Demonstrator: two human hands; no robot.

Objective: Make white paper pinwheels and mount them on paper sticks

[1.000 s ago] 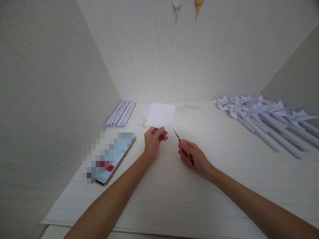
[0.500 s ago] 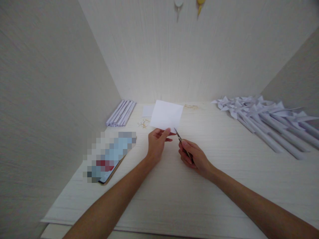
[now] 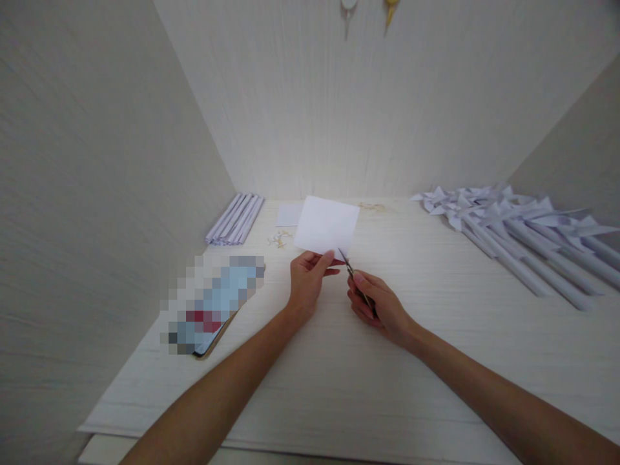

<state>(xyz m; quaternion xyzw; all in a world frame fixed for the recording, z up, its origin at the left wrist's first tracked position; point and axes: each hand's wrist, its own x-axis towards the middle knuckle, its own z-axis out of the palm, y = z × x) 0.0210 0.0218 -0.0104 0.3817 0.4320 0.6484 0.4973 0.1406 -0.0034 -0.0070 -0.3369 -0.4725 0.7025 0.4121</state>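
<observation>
Left hand [image 3: 307,284] pinching paper square [image 3: 326,225]; right hand [image 3: 378,307] grasping scissors [image 3: 349,270], blades pointing up-left toward paper.

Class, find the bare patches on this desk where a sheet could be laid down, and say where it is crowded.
Bare desk lies between the forearms and the near edge, and between the right hand and the pinwheels. Crowded: the pinwheels on the right; the phone, paper rolls and pins on the left.

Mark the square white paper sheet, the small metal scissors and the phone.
Square white paper sheet [image 3: 327,225], head view, middle of the sheet.
Small metal scissors [image 3: 345,261], head view, on the blades.
Phone [image 3: 213,334], head view, lower screen.
</observation>
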